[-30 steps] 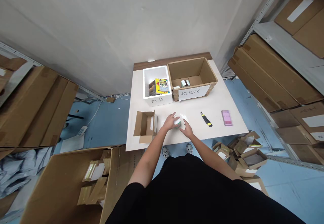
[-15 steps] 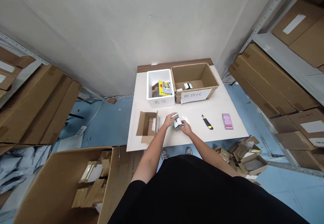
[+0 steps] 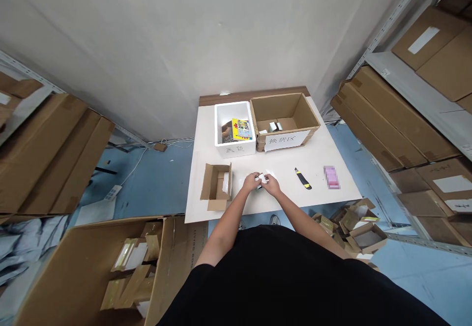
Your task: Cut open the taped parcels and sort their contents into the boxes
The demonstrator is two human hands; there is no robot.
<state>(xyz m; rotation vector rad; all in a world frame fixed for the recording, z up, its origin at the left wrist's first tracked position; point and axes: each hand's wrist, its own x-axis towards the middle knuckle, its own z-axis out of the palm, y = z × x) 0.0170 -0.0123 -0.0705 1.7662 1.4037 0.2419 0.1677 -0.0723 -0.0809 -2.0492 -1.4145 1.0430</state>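
My left hand and my right hand meet over the white table, fingers closed round a small white and green packet held between them. Most of the packet is hidden by my fingers. A small open cardboard box lies on the table just left of my left hand. A thin clear wrapper lies on the table just behind my right hand.
A white foam box with booklets and a labelled brown carton stand at the table's back. A black and yellow utility knife and a pink object lie right. Cartons crowd the floor and shelves on both sides.
Both hands have drawn closer together over the packet, covering more of it. The view has shifted slightly.
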